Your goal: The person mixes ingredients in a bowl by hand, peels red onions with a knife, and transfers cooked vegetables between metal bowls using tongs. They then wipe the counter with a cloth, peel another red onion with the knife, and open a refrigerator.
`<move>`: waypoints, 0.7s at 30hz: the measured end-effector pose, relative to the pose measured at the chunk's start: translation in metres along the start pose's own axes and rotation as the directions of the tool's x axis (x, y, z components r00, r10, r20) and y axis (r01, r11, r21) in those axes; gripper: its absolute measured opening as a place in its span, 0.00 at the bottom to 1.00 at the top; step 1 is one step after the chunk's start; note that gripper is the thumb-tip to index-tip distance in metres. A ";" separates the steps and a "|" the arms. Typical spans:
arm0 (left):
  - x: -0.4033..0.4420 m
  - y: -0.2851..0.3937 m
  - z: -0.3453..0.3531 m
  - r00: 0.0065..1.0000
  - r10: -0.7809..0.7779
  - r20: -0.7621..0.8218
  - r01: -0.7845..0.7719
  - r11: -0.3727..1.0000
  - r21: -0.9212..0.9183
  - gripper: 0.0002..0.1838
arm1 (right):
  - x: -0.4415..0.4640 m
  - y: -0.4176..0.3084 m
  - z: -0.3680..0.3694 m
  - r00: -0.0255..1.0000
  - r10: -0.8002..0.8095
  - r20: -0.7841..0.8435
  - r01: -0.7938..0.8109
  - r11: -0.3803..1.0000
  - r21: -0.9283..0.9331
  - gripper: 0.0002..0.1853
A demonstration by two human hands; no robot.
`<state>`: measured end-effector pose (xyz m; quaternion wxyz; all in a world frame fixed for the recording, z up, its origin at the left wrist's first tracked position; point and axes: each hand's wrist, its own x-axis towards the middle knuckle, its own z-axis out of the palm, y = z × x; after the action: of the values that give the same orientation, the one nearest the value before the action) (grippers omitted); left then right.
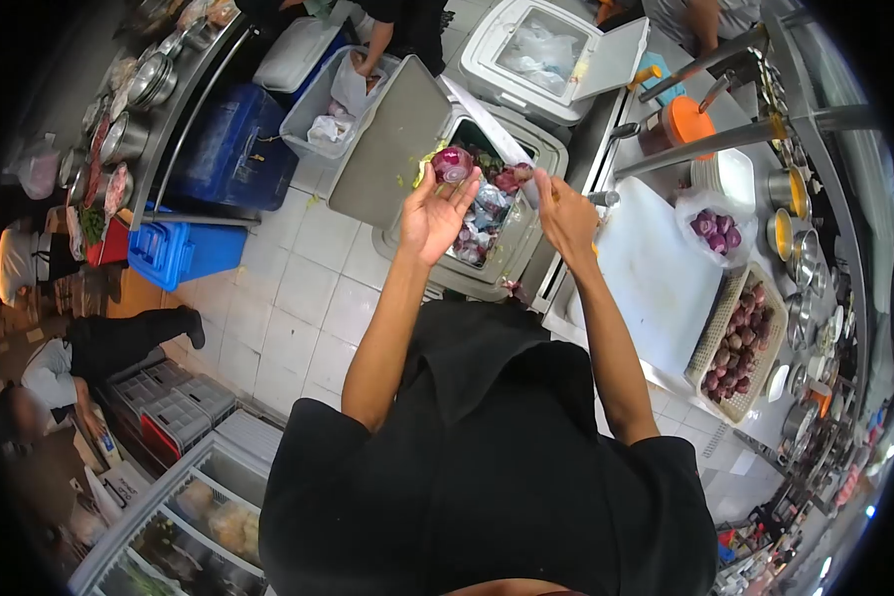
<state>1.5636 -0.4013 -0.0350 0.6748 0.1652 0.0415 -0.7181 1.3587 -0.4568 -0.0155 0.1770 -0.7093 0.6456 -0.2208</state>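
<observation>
My left hand (434, 217), palm up, holds a peeled-looking red onion (453, 164) at its fingertips. My right hand (567, 221) is closed around the handle of a knife with a long pale blade (489, 121) pointing up and left. Purple onion skin (513, 178) shows beside the blade near my right fingers; whether it hangs from the knife cannot be made out. Both hands are above an open grey bin (507, 283) with scraps and plastic bags inside. Its lid (387, 149) stands open to the left.
Right of me, a white cutting board (656, 268) lies on the counter. Beside it are a bag of peeled purple onions (715, 228) and a basket (700, 363) of unpeeled ones. A co-worker's hand (372, 65) reaches over a grey tub (303, 124). Another person bends at lower left.
</observation>
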 end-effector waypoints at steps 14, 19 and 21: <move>-0.030 -0.014 0.036 0.976 -0.042 0.214 0.014 0.992 0.128 0.20 | -0.017 -0.086 -0.061 0.996 0.066 0.061 -0.078 0.970 0.230 0.31; -0.036 -0.019 0.050 0.982 -0.025 0.186 -0.006 0.986 0.167 0.20 | -0.022 -0.097 -0.069 0.999 0.017 0.046 -0.029 0.963 0.267 0.29; -0.035 -0.020 0.052 0.981 -0.026 0.194 -0.008 0.985 0.172 0.21 | -0.020 -0.097 -0.070 0.999 0.019 0.031 -0.026 0.965 0.259 0.30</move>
<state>1.5362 -0.3810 0.0210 0.6557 0.1515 -0.0862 -0.7346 1.4005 -0.4244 0.0935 0.2800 -0.6758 0.6165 -0.2912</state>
